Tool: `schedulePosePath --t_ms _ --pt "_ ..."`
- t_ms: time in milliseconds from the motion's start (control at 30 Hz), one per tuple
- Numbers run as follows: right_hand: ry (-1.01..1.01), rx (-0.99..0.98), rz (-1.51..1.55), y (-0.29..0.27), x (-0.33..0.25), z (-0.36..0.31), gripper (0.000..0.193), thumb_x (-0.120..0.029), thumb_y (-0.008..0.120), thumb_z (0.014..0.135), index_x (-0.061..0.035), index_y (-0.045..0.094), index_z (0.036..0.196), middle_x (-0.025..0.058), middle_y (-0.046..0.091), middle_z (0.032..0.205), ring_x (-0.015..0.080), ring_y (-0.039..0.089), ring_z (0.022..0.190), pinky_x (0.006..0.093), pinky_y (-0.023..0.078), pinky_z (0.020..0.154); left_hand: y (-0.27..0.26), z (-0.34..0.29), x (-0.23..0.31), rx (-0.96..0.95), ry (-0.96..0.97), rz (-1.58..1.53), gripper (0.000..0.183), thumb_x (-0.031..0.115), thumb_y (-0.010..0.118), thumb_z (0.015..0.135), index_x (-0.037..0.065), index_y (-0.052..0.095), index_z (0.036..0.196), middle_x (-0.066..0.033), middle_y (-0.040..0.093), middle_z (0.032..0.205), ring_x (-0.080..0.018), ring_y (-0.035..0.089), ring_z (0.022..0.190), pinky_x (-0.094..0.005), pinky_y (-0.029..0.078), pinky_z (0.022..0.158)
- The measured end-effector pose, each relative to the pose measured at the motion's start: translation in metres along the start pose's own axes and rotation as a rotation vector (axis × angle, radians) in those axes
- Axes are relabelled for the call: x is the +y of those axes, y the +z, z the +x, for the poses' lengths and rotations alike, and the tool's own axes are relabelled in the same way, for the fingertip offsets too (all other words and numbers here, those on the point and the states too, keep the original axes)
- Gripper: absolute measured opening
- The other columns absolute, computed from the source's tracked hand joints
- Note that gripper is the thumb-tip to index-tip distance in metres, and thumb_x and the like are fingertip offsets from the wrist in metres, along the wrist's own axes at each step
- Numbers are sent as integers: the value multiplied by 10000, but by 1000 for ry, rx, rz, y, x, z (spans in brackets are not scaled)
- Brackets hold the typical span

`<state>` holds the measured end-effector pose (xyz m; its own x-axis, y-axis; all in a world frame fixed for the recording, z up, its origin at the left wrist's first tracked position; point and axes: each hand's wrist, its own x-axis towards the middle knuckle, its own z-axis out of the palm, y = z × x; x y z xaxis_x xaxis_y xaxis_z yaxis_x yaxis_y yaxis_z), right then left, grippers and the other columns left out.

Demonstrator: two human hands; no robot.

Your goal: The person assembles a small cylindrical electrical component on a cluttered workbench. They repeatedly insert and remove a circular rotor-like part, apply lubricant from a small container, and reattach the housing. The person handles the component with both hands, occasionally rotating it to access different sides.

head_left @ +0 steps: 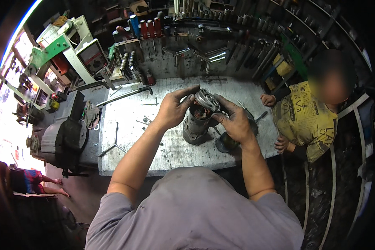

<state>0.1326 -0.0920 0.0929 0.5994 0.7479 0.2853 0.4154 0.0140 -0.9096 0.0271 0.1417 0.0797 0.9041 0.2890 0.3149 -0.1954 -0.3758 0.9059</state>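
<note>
A grey metal end cover [207,100] is held between my two hands, tilted over the top of a cylindrical electric motor housing [195,130]. Below the cover, copper-coloured parts [200,112] show in the housing's mouth. The housing stands upright on the metal workbench [162,154]. My left hand [176,106] grips the cover's left side with thumb and fingers. From the right, my right hand [235,121] closes on its other edge, thumb low beside the housing; part of its grip is hidden. A dark round can-like part [226,143] lies just under my right wrist.
A Y-shaped wrench [114,144], a long bar [123,97] and small parts lie on the bench's left side. Racked screwdrivers [150,28] and wrenches line the back. Left stands a heavy dark machine casing [62,139]. A person in yellow [306,116] rests hands at the right edge.
</note>
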Motion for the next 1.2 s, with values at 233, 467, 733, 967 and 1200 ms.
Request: schedulePosePath --t_ms 233,467,733,967,1200 --pt "-110 28 -215 -6 1 5 496 -44 720 986 23 632 1469 232 706 1414 332 672 1344 394 511 1147 4 -4 -9 10 42 73 396 109 653 1088 36 660 1477 -182 723 1423 -264 674 1338 -370 504 1137" --pt "-97 -9 -165 -11 5 7 400 -70 668 1029 -27 689 1426 214 725 1389 326 689 1315 388 517 1142 9 -8 -21 51 63 22 435 -21 576 1069 11 633 1499 -193 686 1478 -256 642 1387 -366 471 1178" --pt "-168 13 -70 -9 22 15 330 -82 693 1025 -23 743 1346 205 778 1261 305 746 1202 389 558 1064 18 -12 -8 133 117 339 527 -88 494 981 1 653 1475 -230 752 1349 -274 710 1299 -376 516 1111" --pt "-198 -41 -5 -10 27 22 332 -132 686 1049 -25 732 1360 182 769 1297 297 723 1243 401 540 1101 44 -24 -7 324 47 183 508 -140 474 986 -65 627 1465 -213 715 1418 -248 665 1355 -358 479 1175" --pt "-218 -115 54 -17 26 20 560 -168 791 978 -37 633 1498 211 678 1451 329 640 1370 421 496 1172 43 -22 7 324 45 60 531 -179 456 920 -89 663 1401 -173 730 1383 -244 683 1312 -374 482 1179"
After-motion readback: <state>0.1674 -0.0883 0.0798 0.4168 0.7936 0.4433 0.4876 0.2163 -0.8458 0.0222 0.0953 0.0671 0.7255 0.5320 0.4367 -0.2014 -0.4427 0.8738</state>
